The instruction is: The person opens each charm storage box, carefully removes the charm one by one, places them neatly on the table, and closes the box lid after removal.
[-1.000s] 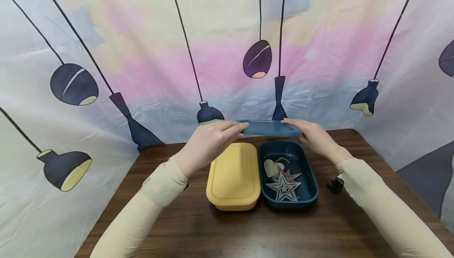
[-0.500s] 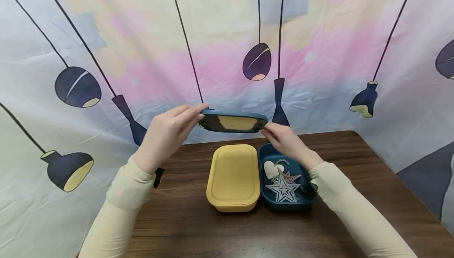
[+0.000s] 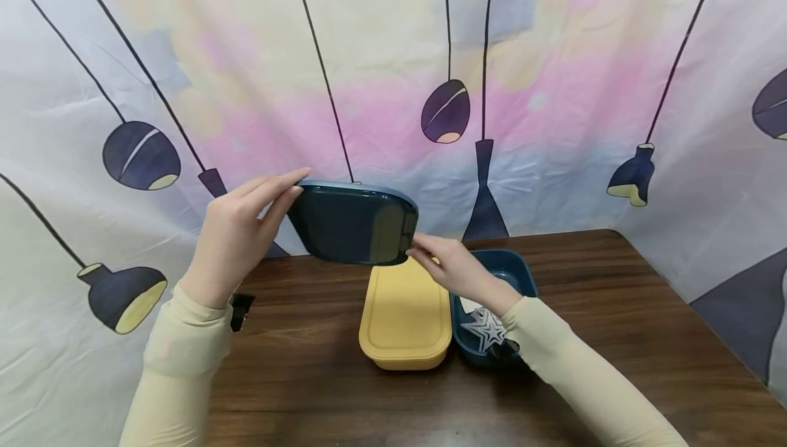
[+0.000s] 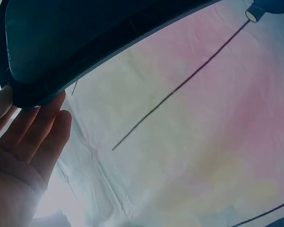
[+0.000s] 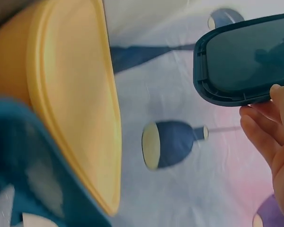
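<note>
The lid (image 3: pixel 344 225) swings left; the blue box (image 3: pixel 515 266) stands uncovered

Lower centre on the desk (image 3: pixel 295 365), a covered yellow box (image 3: pixel 406 317) sits beside the blue box, its star (image 3: pixel 488 329) exposed. Left of centre, the lid now shows its underside, fingers of the left hand (image 3: pixel 236 229) and right hand (image 3: pixel 458 268) pinching opposite ends.

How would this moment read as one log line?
left hand: pinches blue lid | right hand: pinches blue lid | blue lid: aloft, tilted | blue box: open, star inside | yellow box: lidded
</note>
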The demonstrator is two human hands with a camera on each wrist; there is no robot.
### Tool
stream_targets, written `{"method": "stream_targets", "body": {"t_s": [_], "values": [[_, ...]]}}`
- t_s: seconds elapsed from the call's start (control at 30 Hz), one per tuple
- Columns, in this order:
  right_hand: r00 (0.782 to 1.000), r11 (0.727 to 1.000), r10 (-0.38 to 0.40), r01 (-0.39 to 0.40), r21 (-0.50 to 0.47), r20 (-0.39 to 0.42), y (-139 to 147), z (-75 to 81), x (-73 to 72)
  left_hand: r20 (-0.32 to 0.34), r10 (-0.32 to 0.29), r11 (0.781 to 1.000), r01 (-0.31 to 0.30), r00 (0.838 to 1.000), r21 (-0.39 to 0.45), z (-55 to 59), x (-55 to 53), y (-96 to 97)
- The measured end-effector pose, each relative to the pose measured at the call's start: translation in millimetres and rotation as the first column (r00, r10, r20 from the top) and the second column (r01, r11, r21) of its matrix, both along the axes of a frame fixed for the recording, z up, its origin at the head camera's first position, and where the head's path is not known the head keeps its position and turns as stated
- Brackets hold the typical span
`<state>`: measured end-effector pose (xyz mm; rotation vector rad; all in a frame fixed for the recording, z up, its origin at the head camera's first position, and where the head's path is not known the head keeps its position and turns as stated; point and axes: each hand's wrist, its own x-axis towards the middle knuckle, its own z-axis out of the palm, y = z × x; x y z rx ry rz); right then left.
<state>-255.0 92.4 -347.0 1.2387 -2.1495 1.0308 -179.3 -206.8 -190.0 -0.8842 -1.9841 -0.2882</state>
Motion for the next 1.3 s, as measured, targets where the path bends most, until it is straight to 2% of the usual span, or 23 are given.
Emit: {"method": "stream_targets", "body": {"t_s": [0.13,0.37,0.5,0.67,0.77,0.87,0.97,1.07,1.2,1.3], "values": [[0.998,0.999,0.035,-0.035,-0.002,0.061,-17.9,-3.0,11.6,0.003,0.026,0.999,-0.026,1.000,0.034,2.8,-2.1,-11.0],[0.988,0.999,0.039,-0.035,-0.033,0.149,-48.7,-15.0,28.9,0.009,0.037,0.990,-0.037,0.999,0.137,3.3,-12.7,-23.8],[0.968,0.996,0.072,-0.056,-0.072,0.239,-63.2,-21.9,36.5,0.027,0.083,0.983,-0.086,0.996,0.165,-0.5,-22.3,-32.4],[0.938,0.986,0.137,-0.096,-0.140,0.318,-78.6,-30.3,42.5,0.083,0.142,0.970,-0.155,0.986,0.188,-7.3,-33.3,-41.2],[0.913,0.975,0.181,-0.120,-0.185,0.366,-87.6,-36.7,45.2,0.108,0.167,0.962,-0.186,0.980,0.199,-10.4,-38.5,-44.2],[0.865,0.967,0.208,-0.113,-0.227,0.456,-96.4,-45.7,48.9,0.127,0.191,0.956,-0.214,0.973,0.200,-13.1,-44.9,-48.0],[0.797,0.961,0.221,-0.082,-0.262,0.562,-105.3,-57.2,54.4,0.177,0.213,0.944,-0.249,0.961,0.217,-16.5,-52.2,-53.6],[0.738,0.951,0.239,-0.048,-0.304,0.631,-116.3,-68.1,59.6,0.243,0.234,0.926,-0.292,0.941,0.240,-20.4,-59.6,-60.8],[0.664,0.906,0.326,-0.017,-0.423,0.673,-133.9,-78.3,67.4,0.312,0.258,0.908,-0.340,0.915,0.246,-27.0,-69.9,-71.8],[0.583,0.852,0.423,0.006,-0.524,0.694,-145.4,-83.7,77.2,0.366,0.272,0.898,-0.372,0.890,0.235,-35.6,-76.9,-81.6]]}}
